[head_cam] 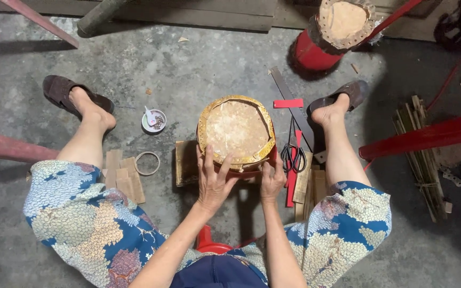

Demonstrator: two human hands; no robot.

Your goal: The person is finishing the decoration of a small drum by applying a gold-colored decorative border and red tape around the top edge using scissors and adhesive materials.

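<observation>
A small red drum (237,132) with a tan skin top and a gold studded rim stands on the concrete floor between my feet. My left hand (214,178) lies spread over its near rim, fingers apart on the skin edge. My right hand (271,180) presses against the near right side of the rim, fingers curled on it. Black scissors (293,156) lie just right of the drum.
A second red drum (332,32) stands at the back right. Red paper strips (288,103), a metal ruler (292,105), wood pieces (124,173), a tape ring (147,163), a small white cup (154,121) and bundled bamboo sticks (421,154) lie around. Red bars (428,136) cross right.
</observation>
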